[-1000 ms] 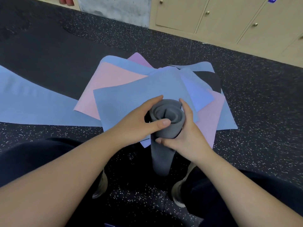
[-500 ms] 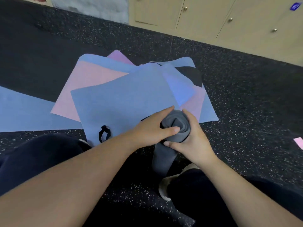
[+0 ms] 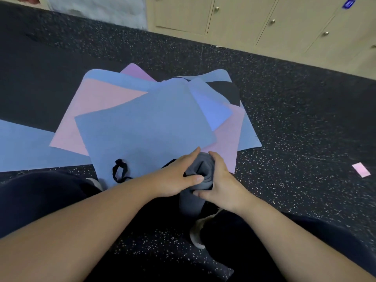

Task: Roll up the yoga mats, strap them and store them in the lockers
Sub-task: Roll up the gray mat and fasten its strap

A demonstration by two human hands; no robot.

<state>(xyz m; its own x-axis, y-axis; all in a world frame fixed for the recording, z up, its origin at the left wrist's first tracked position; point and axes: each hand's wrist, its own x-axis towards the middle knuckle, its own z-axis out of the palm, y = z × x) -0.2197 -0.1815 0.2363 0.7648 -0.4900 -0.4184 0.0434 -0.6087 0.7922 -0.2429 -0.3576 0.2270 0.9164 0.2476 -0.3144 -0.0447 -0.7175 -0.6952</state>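
Fingers of both hands were curled round the top of the grey roll (image 3: 200, 176), which I saw standing upright on the floor (image 3: 305, 139) between the knees. Left hand (image 3: 175, 178) gripped its left side, thumb across the top; right hand (image 3: 221, 184) gripped the right side. Flat mats (image 3: 142, 127) lay fanned just beyond, a black strap (image 3: 120, 173) on the nearest one. Lockers (image 3: 264, 21) stood closed behind.

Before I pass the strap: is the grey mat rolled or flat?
Rolled: the grey mat shows a spiral end, gripped by the left hand and right hand.
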